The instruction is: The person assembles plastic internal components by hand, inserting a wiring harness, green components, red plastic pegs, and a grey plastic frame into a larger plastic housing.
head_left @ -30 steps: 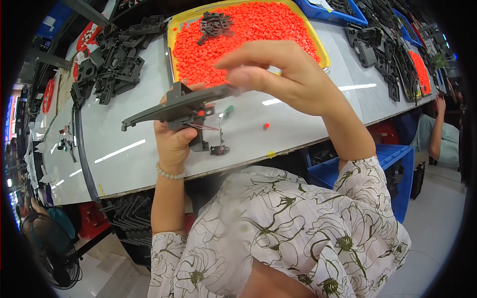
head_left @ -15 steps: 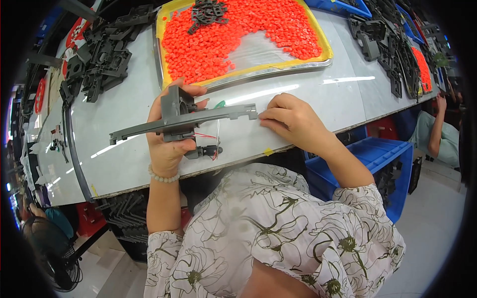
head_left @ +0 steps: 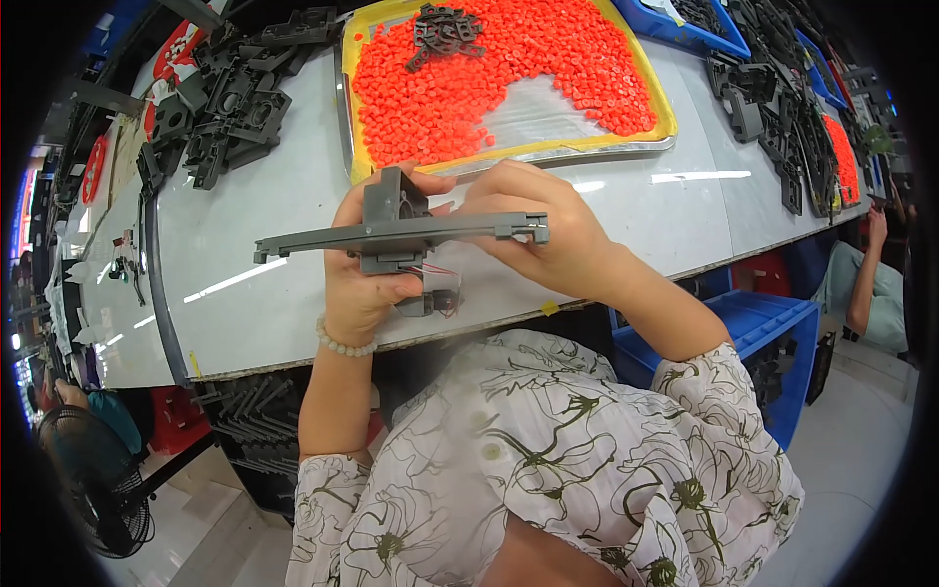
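From my remote view I have the dark grey plastic part (head_left: 430,231) held up over the front edge of the counter (head_left: 225,328), between the person and the tray (head_left: 666,110). Its long axis runs left to right, roughly along that front edge, with the notched right end a little higher than the left. The left hand (head_left: 354,298) grasps it firmly at the boxy housing, thumb below and fingers wrapped behind. The right hand (head_left: 562,240) is bent in behind the bar's right half; its fingertips are hidden, so I cannot tell whether they pinch anything.

The bar is slim, stiff and matte, stepped along its sides, and the squared housing juts toward the tray. Thin red wires (head_left: 440,269) hang beneath it, beside the left thumb. The tray lies behind the hands, yellow-lined with a shiny metal rim, heaped with small, glossy red pieces (head_left: 421,112). A tangle of dark clips (head_left: 447,35) sits on them. Toward the counter's far left corner I see angular grey mouldings (head_left: 235,122) piled up.
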`<state>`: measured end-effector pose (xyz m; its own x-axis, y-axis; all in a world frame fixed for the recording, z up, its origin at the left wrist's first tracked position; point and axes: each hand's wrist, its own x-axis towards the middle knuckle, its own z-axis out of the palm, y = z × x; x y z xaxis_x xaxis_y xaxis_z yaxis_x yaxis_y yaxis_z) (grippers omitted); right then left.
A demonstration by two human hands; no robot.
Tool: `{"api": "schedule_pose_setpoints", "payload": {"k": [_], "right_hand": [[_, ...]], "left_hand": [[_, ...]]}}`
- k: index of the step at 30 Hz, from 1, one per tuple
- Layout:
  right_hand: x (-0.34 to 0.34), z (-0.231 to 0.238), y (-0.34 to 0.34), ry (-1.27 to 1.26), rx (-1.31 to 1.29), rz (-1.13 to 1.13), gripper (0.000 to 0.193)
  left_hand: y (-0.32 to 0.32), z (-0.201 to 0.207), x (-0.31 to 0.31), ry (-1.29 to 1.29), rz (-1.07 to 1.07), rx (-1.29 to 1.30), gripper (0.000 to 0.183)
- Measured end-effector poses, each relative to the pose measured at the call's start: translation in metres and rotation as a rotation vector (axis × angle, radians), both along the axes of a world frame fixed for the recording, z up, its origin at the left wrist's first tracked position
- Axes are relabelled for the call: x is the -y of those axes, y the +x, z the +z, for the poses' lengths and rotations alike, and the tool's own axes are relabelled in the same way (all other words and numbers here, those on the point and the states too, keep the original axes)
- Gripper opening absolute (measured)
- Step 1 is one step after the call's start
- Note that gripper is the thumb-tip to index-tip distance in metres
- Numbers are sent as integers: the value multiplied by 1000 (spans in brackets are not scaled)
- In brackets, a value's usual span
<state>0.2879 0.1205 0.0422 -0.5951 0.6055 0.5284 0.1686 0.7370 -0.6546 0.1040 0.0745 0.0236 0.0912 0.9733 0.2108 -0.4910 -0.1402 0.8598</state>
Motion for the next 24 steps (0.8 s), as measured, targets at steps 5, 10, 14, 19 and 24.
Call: {"api": "schedule_pose_setpoints", "payload": {"k": [5,10,14,19,24], "right_hand": [[-4,-6,-13,93,-12,73,20],[-3,-10,-14,86,-8,86,20],[-1,-4,-14,28,14,89,18],[-5,4,-6,-100,-9,-4,19],[-6,5,-6,-137,17,-18,21]], "left_hand": [[-6,-4,0,9,-22,-24,88],[-8,-5,2,-15,-7,-20,87],[-7,-4,1,17,-16,-14,87],[-8,-4,1,16,-15,20,85],[-5,-1,2,12,-16,25,85]]}}
